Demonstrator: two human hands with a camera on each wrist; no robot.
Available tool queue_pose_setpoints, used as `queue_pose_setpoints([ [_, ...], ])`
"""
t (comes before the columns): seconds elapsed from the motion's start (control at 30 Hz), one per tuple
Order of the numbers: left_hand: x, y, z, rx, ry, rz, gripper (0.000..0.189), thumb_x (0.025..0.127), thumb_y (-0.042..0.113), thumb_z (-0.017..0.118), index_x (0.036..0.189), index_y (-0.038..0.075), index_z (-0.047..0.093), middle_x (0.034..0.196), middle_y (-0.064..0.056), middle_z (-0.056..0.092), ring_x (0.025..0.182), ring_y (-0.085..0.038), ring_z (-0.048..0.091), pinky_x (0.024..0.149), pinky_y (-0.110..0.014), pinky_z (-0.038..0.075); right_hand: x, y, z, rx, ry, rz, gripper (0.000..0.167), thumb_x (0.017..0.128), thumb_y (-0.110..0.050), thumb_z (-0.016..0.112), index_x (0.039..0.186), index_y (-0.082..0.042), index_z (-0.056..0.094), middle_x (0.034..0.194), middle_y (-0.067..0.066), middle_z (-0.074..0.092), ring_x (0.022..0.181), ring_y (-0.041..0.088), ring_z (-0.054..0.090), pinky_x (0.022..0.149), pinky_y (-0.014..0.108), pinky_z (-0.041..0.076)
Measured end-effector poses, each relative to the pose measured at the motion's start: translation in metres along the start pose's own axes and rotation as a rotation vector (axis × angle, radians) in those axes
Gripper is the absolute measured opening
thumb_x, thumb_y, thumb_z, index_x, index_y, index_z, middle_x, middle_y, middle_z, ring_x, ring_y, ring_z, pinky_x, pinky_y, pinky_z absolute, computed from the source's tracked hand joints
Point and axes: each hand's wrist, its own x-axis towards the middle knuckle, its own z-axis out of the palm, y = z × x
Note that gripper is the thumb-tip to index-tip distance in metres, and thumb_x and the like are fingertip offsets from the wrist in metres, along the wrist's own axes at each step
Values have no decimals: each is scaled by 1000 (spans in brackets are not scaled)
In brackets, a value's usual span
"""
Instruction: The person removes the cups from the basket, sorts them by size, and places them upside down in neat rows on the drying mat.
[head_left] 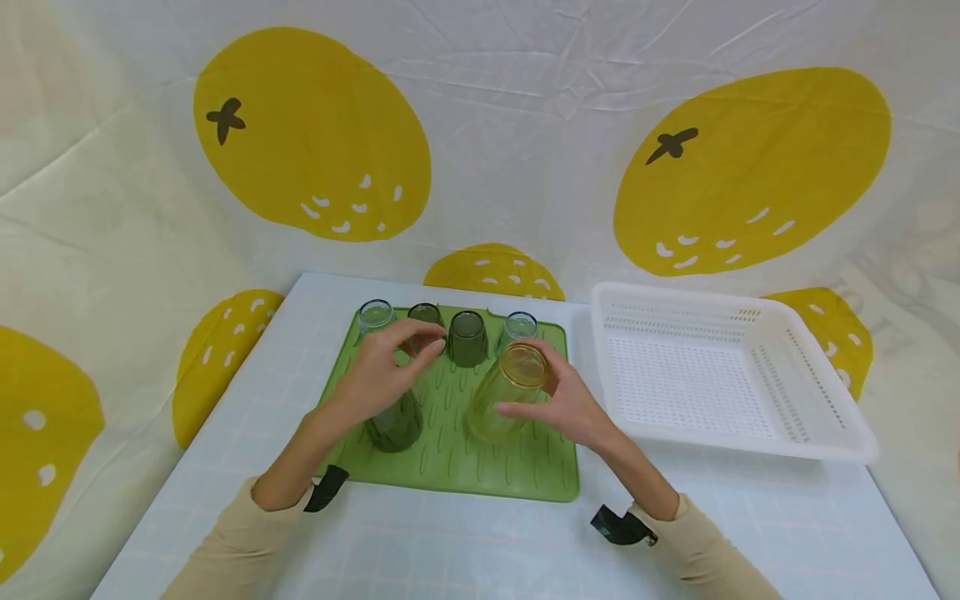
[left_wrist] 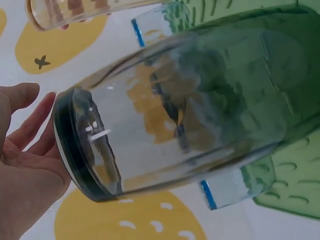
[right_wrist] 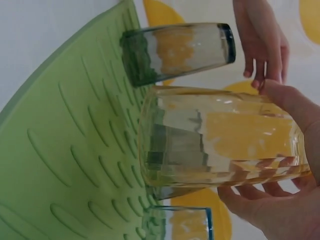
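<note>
My right hand (head_left: 558,400) grips a tall amber glass (head_left: 498,400) over the right part of a green drying mat (head_left: 450,479). In the right wrist view, its thumb and fingers lie on opposite sides of the glass (right_wrist: 225,137). My left hand (head_left: 378,375) is above a tall smoky grey glass (head_left: 395,427) at the mat's left, fingers loosely bent and nothing pinched between them. In the left wrist view, that glass stands with its thick dark base upward, close beside the hand (left_wrist: 30,160); whether they touch I cannot tell.
Along the mat's back edge stand two dark glasses, one of them a short tumbler (head_left: 467,340), and two blue-rimmed glasses, including the right one (head_left: 517,329). A white perforated basket (head_left: 626,429) sits on the table right of the mat. Behind hangs a fruit-printed cloth (head_left: 517,150).
</note>
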Motion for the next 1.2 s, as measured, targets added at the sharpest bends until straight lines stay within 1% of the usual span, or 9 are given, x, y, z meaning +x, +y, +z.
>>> queue_pose_setpoints([
  [0.1, -2, -2, -5, 5, 14, -20, 18, 97, 2, 70, 115, 0, 72, 103, -8, 72, 90, -20, 66, 77, -34, 57, 1, 3, 4, -2, -11, 4, 79, 81, -8, 89, 148, -17, 47, 136, 4, 59, 120, 25, 62, 104, 47, 49],
  [0.23, -5, -6, -11, 26, 25, -48, 18, 99, 6, 68, 117, 2, 72, 104, -6, 72, 91, -17, 66, 79, -37, 57, 2, 6, 9, -5, -25, -9, 77, 79, -8, 90, 144, -19, 50, 134, 3, 60, 117, 25, 63, 101, 44, 51],
  [0.4, -9, -15, -17, 55, 72, -53, 17, 100, 7, 68, 116, 3, 73, 104, -6, 72, 90, -18, 66, 78, -32, 55, 3, 11, 15, -30, -43, -41, 77, 78, -8, 91, 142, -20, 52, 133, 2, 61, 115, 23, 64, 99, 40, 54],
  [0.53, -11, -22, -21, 56, 93, -79, 17, 101, 8, 68, 116, 5, 74, 102, -6, 72, 90, -17, 65, 79, -30, 54, 3, 12, 19, -56, -54, -57, 79, 77, -8, 92, 144, -19, 51, 135, 3, 61, 114, 23, 65, 98, 40, 54],
  [0.6, -12, -23, -24, 53, 102, -95, 18, 101, 9, 67, 117, 4, 74, 103, -7, 72, 91, -16, 65, 80, -30, 54, 3, 12, 21, -71, -56, -61, 81, 76, -9, 93, 145, -17, 51, 135, 3, 60, 115, 23, 64, 98, 40, 54],
  [0.83, -18, -28, -33, 59, 150, -131, 20, 103, 13, 66, 118, 2, 73, 105, -7, 73, 91, -14, 64, 79, -21, 51, 4, 18, 24, -122, -68, -82, 83, 74, -11, 95, 145, -18, 51, 137, -1, 58, 119, 19, 60, 104, 40, 50],
  [1.0, -23, -33, -35, 65, 173, -160, 21, 103, 15, 66, 118, 3, 73, 105, -7, 73, 90, -14, 64, 77, -18, 50, 4, 20, 25, -135, -72, -77, 85, 73, -12, 95, 145, -15, 50, 138, -1, 56, 120, 19, 59, 106, 40, 49],
  [1.13, -26, -38, -37, 77, 183, -165, 20, 103, 16, 65, 117, 3, 74, 105, -9, 73, 89, -15, 64, 77, -17, 49, 3, 21, 24, -127, -88, -61, 87, 74, -13, 95, 147, -13, 47, 139, 0, 55, 120, 21, 60, 104, 41, 50],
  [1.2, -28, -41, -39, 81, 186, -170, 21, 104, 17, 65, 117, 4, 74, 105, -9, 73, 89, -14, 64, 77, -17, 49, 3, 21, 23, -131, -99, -46, 87, 75, -14, 94, 148, -15, 47, 140, -1, 54, 120, 20, 60, 104, 42, 50],
])
